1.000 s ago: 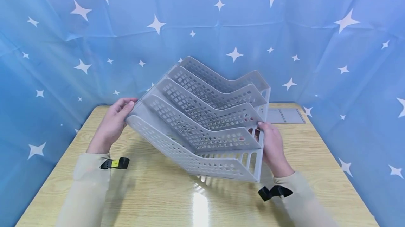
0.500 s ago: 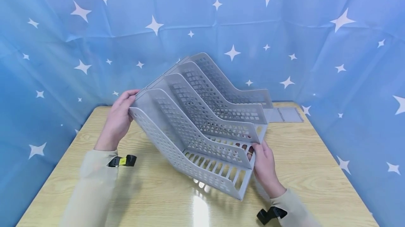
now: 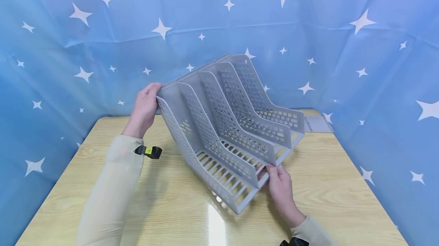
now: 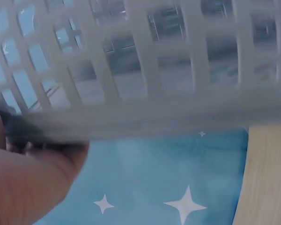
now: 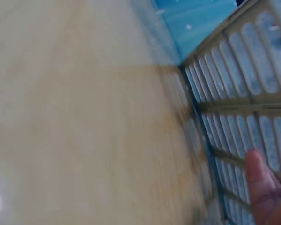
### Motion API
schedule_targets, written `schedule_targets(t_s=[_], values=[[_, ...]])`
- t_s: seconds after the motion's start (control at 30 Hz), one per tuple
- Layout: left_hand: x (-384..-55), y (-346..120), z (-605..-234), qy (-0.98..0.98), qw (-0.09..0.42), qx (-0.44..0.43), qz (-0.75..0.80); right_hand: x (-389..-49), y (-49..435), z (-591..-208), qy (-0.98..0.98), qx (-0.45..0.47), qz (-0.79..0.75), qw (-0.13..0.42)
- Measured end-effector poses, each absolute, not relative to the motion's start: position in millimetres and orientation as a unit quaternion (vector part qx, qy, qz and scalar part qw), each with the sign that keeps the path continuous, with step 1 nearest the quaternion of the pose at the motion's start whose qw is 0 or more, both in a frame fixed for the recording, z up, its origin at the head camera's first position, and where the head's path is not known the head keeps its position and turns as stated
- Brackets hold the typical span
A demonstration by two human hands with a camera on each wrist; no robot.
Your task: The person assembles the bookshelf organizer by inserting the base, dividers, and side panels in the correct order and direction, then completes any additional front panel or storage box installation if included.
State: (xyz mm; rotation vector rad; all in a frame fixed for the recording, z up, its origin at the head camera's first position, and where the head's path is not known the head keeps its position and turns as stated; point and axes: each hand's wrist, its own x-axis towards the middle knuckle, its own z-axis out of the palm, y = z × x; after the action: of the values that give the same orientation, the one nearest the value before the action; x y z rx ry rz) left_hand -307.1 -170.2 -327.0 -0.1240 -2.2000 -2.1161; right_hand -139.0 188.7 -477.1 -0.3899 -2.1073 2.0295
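Note:
A grey plastic file rack (image 3: 202, 120) is held tilted above the table, its perforated dividers making several slots. My left hand (image 3: 145, 105) grips its raised back corner at the upper left. In the left wrist view, the thumb side of that hand (image 4: 33, 183) lies below a blurred perforated panel of the rack (image 4: 154, 112). Down at the lower front, my right hand (image 3: 282, 190) holds the edge of the slotted base, its other fingers partly hidden. The right wrist view has the thumb (image 5: 257, 171) against the slotted bars.
Under the rack is a wood-grain table (image 3: 329, 192). A flat grey panel (image 3: 318, 124) lies at its far right corner, partly behind the rack. A blue curtain (image 3: 130, 21) with white stars surrounds the table's back and sides.
The rack has turned, its front base edge now angled toward the lower middle. My left hand has moved up and right, my right hand down and slightly left; both keep hold.

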Motion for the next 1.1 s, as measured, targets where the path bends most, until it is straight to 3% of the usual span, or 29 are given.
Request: schedule_targets(t_s=[0.17, 0.4, 0.67, 0.83, 0.93, 1.0, 1.1], values=[[-309.1, -174.0, -319.3, -0.721, 0.063, -0.013, -0.690, -129.2, 172.8, -477.3, -0.717, -0.074, 0.692, -0.053], [-304.9, -185.0, -311.6, -0.731, 0.051, -0.030, -0.680, -121.1, 158.1, -480.3, -0.692, 0.046, 0.679, -0.240], [-314.5, -194.9, -305.5, -0.751, 0.045, -0.021, -0.659, -136.1, 175.8, -466.5, -0.707, 0.128, 0.604, -0.345], [-321.2, -194.6, -304.8, -0.754, 0.051, -0.016, -0.655, -151.8, 203.9, -455.1, -0.718, 0.172, 0.562, -0.373], [-322.6, -193.9, -304.6, -0.759, 0.045, -0.023, -0.649, -158.8, 224.5, -439.9, -0.737, 0.220, 0.532, -0.354], [-322.1, -194.8, -304.8, -0.765, 0.038, -0.035, -0.642, -165.1, 242.0, -423.1, -0.754, 0.258, 0.518, -0.312], [-319.6, -198.8, -305.2, -0.769, 0.031, -0.058, -0.636, -178.6, 268.8, -390.8, -0.811, 0.231, 0.508, -0.175]])
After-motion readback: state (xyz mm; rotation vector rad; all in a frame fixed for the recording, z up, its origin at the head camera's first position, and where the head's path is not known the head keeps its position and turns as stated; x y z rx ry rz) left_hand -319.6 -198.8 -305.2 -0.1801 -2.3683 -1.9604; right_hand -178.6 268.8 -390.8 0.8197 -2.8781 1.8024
